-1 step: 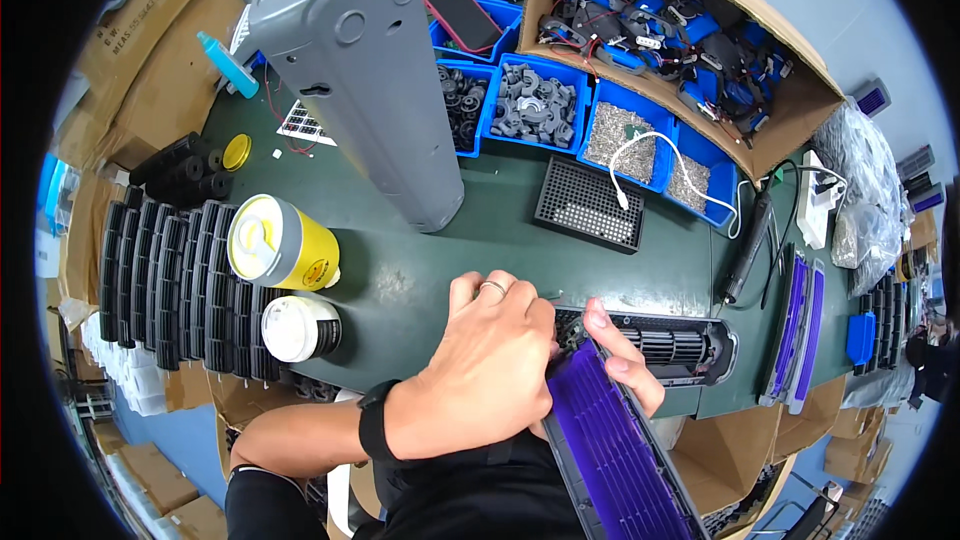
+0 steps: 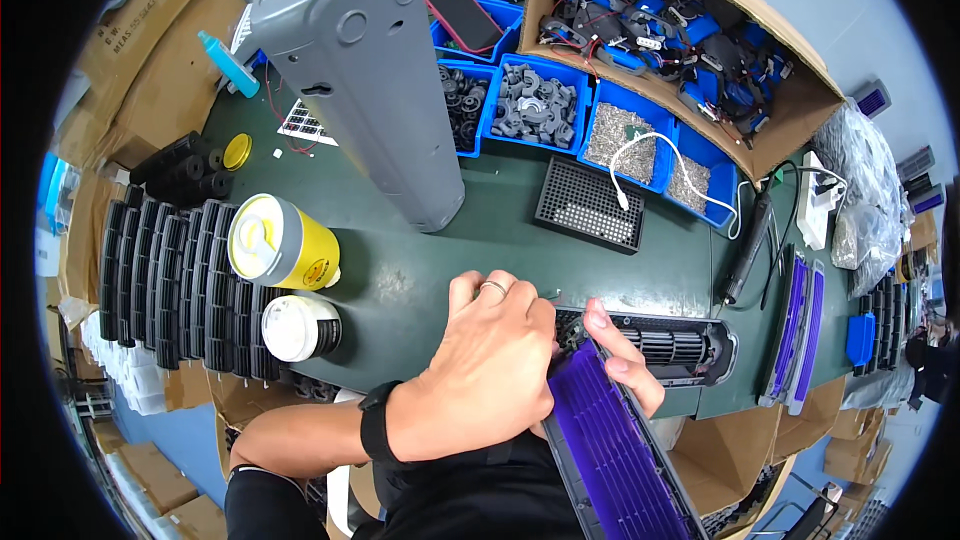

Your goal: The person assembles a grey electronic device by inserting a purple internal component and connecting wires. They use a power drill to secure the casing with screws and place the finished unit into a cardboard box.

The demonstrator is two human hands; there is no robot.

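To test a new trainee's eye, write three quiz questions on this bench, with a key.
1. True or false: the white-lidded jar stands to the right of the purple-faced panel in the picture.

2. Multiple choice: what lies across the blue bin of small pale pieces?
a) a screwdriver
b) a white cable
c) a yellow lid

3. Short answer: which of the person's hands is on the arm wearing the black wristband?

Key:
1. False; it stands to the left.
2. b
3. The left hand.

Blue bins of small parts and stacked black rollers show an assembly workshop.
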